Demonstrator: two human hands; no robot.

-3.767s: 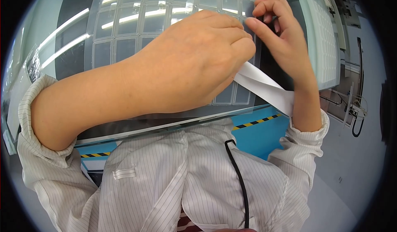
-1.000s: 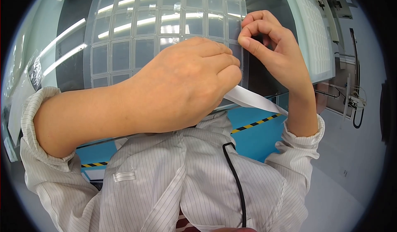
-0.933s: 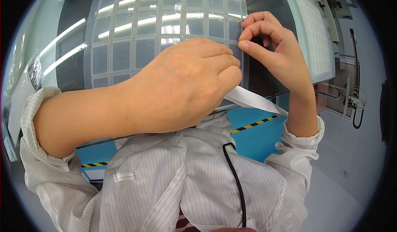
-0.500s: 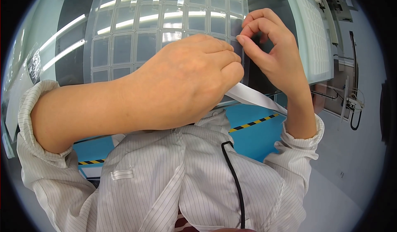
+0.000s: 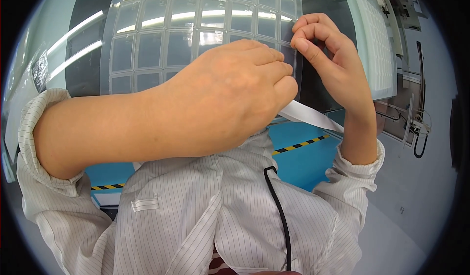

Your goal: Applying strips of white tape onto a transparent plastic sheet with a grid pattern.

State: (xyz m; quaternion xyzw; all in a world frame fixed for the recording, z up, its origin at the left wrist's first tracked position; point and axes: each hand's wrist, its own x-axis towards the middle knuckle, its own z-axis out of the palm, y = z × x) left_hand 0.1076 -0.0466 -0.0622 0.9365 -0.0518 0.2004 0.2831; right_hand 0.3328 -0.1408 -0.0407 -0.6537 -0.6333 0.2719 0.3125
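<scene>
A clear sheet of moulded square pockets (image 5: 149,49) lies on a dark surface in front of me. My left hand (image 5: 240,89) reaches across its near right part, back upward, fingers curled and closed. A white strip (image 5: 311,116) comes out from under its index finger side and runs to behind my right wrist. The fingertips of the left hand are hidden. At the sheet's right edge, my right hand (image 5: 333,54) is closed in a pinch, thumb against bent fingers. What it pinches, if anything, is too small to tell.
On the right stands a stack of pale pocketed sheets (image 5: 369,45). Crumpled clear film (image 5: 40,74) lies at the left. Blue floor (image 5: 289,162) with black-and-yellow tape (image 5: 298,145) shows below the table edge. Equipment with cables (image 5: 418,123) is farther right.
Both hands have shifted a little to the right, still closed. The pocketed sheet has slid slightly right and away from me. The strip's visible part has moved right with the left hand.
</scene>
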